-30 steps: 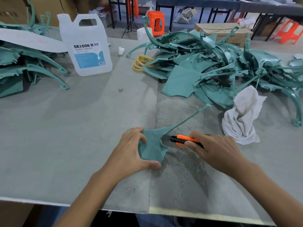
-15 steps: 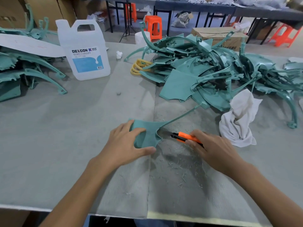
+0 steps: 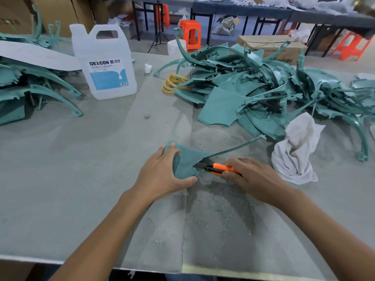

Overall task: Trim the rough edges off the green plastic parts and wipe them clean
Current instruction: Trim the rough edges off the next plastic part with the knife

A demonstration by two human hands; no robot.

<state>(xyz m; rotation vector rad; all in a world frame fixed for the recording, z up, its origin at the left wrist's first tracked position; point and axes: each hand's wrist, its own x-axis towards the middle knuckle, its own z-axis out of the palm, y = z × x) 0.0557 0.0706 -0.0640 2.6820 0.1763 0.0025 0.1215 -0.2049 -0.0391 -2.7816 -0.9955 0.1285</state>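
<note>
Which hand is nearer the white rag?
Right. The right hand, gripping the orange knife, is just left of the white rag, not touching it; the left hand holds the green part farther left.

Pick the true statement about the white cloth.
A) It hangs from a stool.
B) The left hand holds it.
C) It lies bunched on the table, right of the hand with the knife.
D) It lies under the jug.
C: the white cloth lies bunched on the table right of the right hand, which grips the orange knife; the left hand holds a green part.
</note>
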